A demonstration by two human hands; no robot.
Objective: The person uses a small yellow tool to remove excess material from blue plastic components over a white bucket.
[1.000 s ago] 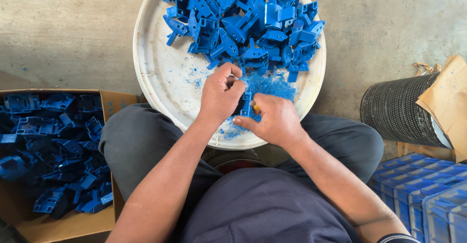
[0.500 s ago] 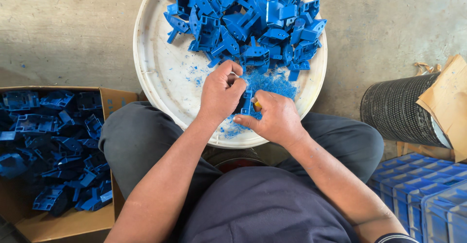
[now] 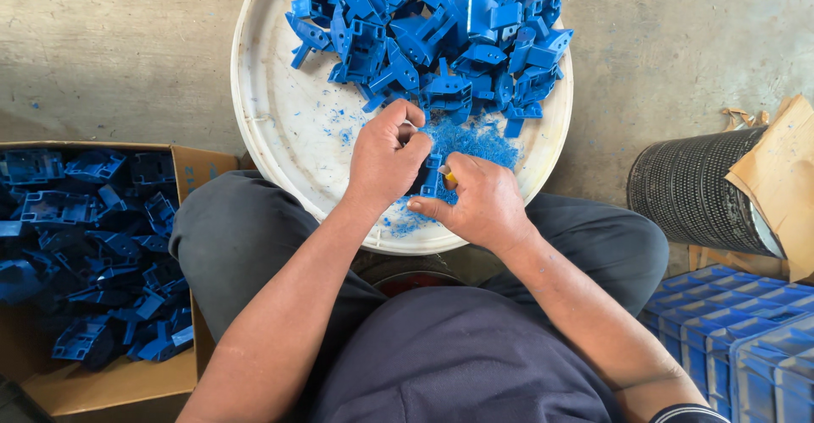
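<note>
Blue part: a small blue plastic piece is sitting between both hands, right over the near edge of the white tray, mostly hidden by fingers.
Left hand: it's curling over the part from the left, fingers bent and pressed together, clamping it.
Right hand: it's pinching a thin yellowish tool against the part, thumb reaching across underneath; the tool's tip is too small to make out.
Shavings: blue crumbs are lying scattered just beyond the hands.
White tray: round, resting over the person's lap, carrying a heap of blue parts on its far half.
Cardboard box: sitting at the left, holding more blue pieces.
Black mesh roll: lying at the right, with blue crates near it.
</note>
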